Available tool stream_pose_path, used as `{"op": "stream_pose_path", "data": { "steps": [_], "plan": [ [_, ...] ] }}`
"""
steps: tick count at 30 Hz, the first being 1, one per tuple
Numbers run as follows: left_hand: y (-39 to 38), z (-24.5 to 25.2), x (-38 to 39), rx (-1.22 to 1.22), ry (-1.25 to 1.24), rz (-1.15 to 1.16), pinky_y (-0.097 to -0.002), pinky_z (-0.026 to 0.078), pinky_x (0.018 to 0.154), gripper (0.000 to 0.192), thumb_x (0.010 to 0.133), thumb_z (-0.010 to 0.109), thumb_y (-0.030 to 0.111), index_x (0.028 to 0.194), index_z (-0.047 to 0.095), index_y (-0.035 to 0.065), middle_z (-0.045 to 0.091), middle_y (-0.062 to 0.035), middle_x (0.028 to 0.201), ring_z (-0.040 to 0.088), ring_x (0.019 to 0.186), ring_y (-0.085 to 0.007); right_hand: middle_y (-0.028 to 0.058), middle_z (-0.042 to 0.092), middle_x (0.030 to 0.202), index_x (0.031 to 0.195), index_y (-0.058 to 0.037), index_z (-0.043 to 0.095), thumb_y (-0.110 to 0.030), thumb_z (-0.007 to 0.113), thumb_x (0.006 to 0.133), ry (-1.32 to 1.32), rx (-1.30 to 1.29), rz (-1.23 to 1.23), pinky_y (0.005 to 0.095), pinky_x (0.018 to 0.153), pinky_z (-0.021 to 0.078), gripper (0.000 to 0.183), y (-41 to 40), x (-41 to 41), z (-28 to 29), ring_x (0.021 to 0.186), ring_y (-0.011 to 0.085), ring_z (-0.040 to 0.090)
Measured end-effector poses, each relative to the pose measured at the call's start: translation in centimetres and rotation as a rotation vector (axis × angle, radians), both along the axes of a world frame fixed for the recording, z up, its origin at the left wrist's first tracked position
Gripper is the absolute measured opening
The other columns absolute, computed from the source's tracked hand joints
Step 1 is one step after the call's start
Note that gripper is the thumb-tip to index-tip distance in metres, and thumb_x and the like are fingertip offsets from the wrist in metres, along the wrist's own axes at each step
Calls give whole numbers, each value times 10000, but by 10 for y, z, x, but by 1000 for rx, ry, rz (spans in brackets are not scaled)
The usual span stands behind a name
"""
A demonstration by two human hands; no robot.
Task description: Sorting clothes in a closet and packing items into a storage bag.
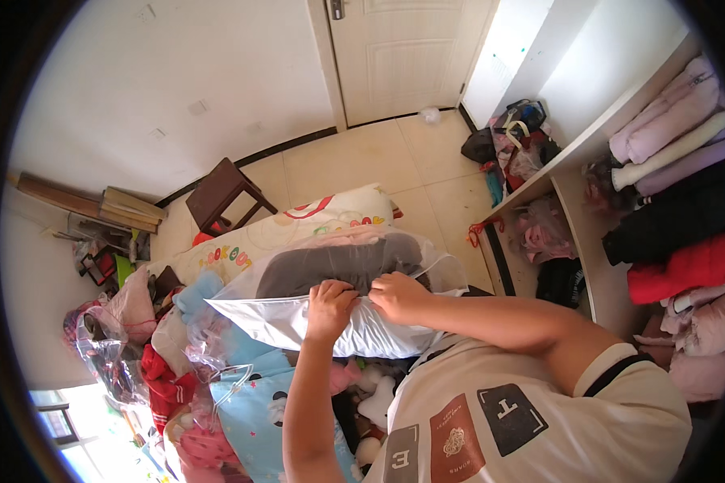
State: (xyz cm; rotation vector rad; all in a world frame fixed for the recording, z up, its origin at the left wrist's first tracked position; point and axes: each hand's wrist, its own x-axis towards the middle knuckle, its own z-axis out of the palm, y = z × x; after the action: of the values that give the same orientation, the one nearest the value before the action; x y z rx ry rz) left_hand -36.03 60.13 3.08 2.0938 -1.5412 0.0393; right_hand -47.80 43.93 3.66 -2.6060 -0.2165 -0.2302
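Note:
A large translucent bag with a white lower side (pixel 266 323) lies across the pile in front of me, with a folded grey textile (pixel 314 264) and something pale pink inside it. My left hand (pixel 332 305) pinches the bag's edge from the near side, fingers curled over it. Close beside it, my right hand (pixel 396 296) grips the same edge, the fingertips of both hands a short gap apart. Beneath and beyond the bag is a cream bedding piece with a colourful print (pixel 223 256). The fingertips are partly hidden in the folds.
Clothes, plastic bags and a light blue printed fabric (pixel 257 398) are heaped at the left. A brown stool (pixel 220 187) stands near the wall. Open shelving at the right holds folded and hanging garments (pixel 683 265). More bags sit near the closed door (pixel 411 60).

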Motion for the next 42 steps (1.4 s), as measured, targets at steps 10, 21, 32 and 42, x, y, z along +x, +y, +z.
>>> {"op": "stream_pose_path", "data": {
  "steps": [10,21,32,42],
  "plan": [
    [4,7,-3,-275,52,33,-355,429,739,189,633,701,-11,779,606,62,612,-53,835,602,809,-232,86,588,1001,964,-78,625,-187,685,689,152,37,7,406,800,416,302,-12,-57,33,1030,256,540],
    [8,-22,-6,-264,274,173,-366,480,674,144,711,650,-39,800,566,38,611,-103,833,595,784,-282,82,485,1298,1161,-200,584,-203,574,791,243,-294,86,436,871,434,370,-39,-32,-60,1162,251,482],
    [8,-26,-12,-291,261,141,-380,472,683,152,716,646,-17,837,573,37,602,-109,838,581,758,-303,97,633,717,675,-72,634,-215,609,756,20,-3,38,409,591,483,166,-4,13,48,744,288,630],
    [16,-23,-4,-300,201,94,-387,480,698,150,707,601,-64,827,581,25,592,-117,849,575,779,-307,102,609,692,664,-50,635,-174,530,753,85,-224,64,393,562,480,186,30,35,25,717,260,607]
  ]
}}
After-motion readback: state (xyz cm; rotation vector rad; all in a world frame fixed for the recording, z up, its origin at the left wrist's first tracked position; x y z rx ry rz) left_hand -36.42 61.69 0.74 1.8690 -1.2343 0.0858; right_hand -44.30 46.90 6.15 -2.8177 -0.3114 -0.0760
